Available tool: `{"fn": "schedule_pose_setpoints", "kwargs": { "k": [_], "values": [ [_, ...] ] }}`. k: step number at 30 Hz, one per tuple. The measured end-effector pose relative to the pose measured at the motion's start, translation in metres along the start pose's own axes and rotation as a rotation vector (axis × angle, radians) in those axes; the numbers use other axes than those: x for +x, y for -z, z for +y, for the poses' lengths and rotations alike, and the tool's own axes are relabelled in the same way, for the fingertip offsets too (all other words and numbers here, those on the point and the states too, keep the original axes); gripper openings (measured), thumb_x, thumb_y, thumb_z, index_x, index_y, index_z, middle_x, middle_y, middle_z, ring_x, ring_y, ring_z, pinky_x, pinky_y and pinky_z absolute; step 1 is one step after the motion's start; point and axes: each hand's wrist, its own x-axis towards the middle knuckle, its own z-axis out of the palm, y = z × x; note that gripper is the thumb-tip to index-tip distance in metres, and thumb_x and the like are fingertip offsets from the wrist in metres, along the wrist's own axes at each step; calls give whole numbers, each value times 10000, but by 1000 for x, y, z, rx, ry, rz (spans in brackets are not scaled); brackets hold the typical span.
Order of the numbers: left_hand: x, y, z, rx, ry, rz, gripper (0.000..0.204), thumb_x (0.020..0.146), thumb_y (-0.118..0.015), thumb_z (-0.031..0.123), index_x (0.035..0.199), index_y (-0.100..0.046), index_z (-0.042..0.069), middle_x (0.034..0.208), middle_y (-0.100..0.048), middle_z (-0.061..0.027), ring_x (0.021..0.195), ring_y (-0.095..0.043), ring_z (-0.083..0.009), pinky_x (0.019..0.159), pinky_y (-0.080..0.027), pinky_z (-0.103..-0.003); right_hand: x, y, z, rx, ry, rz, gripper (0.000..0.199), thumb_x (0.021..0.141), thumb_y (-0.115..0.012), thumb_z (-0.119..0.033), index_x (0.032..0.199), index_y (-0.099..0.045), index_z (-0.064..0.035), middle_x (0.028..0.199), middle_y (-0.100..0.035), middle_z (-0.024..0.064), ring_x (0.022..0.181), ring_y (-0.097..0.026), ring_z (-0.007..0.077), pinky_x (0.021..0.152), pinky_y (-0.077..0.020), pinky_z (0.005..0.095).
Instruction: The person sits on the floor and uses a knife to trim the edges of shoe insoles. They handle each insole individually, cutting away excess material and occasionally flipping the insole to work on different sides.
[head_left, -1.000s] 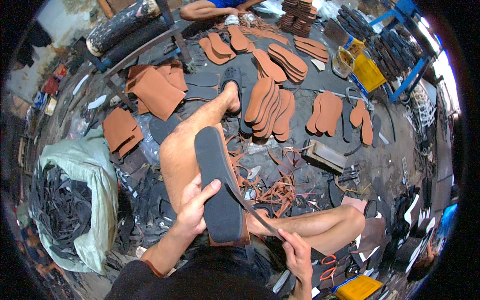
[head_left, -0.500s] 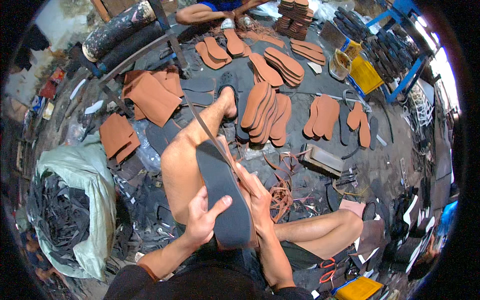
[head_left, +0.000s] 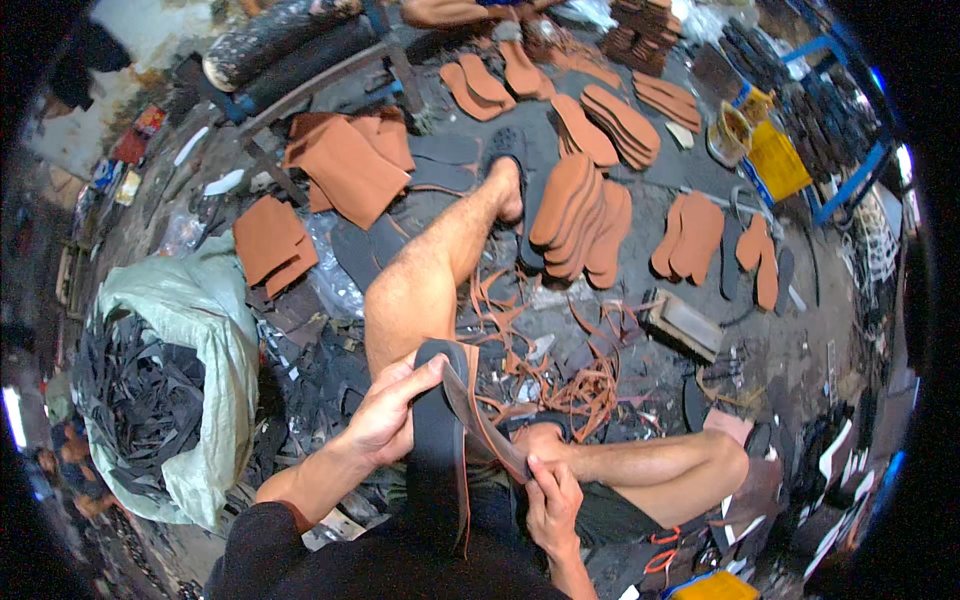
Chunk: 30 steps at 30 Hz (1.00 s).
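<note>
In my left hand [head_left: 405, 402] is a black shoe sole [head_left: 434, 440], its thumb pressed on the upper end and its fingers round the side. A brown layer shows along the sole's right edge. From near the top of the sole, a dark, narrow strip [head_left: 490, 432] bends away down to the right. My right hand [head_left: 553, 498] pinches the lower end of that strip between thumb and fingers. The sole's lower part runs down towards my dark shirt, where its end is hard to make out.
Stacks of brown sole pieces [head_left: 570, 215] and brown sheets [head_left: 355, 170] lie ahead on the floor. Curly brown offcuts [head_left: 585, 390] are beyond my right hand. A pale green sack [head_left: 225, 400] of black scraps stands left. A brick-like block [head_left: 685, 325] and orange-handled scissors [head_left: 660, 560] lie right.
My right hand has left the sole's side and moved down and right, drawing the strip out. My left hand has shifted to the sole's upper end, and the sole has come lower.
</note>
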Motion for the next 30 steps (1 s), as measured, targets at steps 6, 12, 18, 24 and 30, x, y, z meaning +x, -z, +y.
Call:
{"fn": "schedule_pose_setpoints", "kwargs": {
  "k": [6, 12, 18, 24, 30],
  "values": [
    [6, -18, -12, 219, -41, 75, 262, 971, -581, 144, 1195, -539, 14, 1041, -644, -87, 856, -658, -151, 745, -566, -283, 64, 8, -11, -5, 125, 23, 514, 788, -687, -38, 1279, -620, -175, 822, -569, 69, 730, -580, 263, 652, -481, 379],
    [10, -7, -20, 327, 70, 27, 254, 994, -544, 119, 1217, -551, -3, 1098, -636, -64, 967, -609, -106, 853, -498, -250, 123, 50, -34, -29, 157, -261, 446, 911, -600, -165, 1353, -557, -205, 699, -537, 74, 589, -586, 281, 553, -495, 393],
    [25, -21, -10, 793, 140, -374, 317, 985, -583, 176, 1237, -571, -14, 1100, -633, -29, 981, -567, -82, 873, -476, -259, 131, 65, -26, 135, 166, -219, 449, 928, -544, -122, 1373, -538, -187, 863, -644, 110, 724, -641, 301, 631, -511, 375],
    [41, -46, 30, 910, -556, 34, 76, 873, -721, 103, 819, -689, 61, 894, -686, -13, 827, -621, -95, 736, -508, -243, 86, 90, 0, 738, -82, 201, 410, 1008, -476, -185, 1373, -481, 1, 1231, -602, 120, 1055, -596, 218, 927, -469, 330],
    [57, -72, 34, 341, -610, 135, 317, 869, -689, 66, 1144, -536, 32, 990, -660, -92, 800, -683, -223, 689, -606, -354, 54, 72, 11, 361, -8, 301, 418, 992, -482, -167, 1375, -474, 1, 1137, -611, 131, 992, -599, 248, 896, -478, 363]
  ]
}}
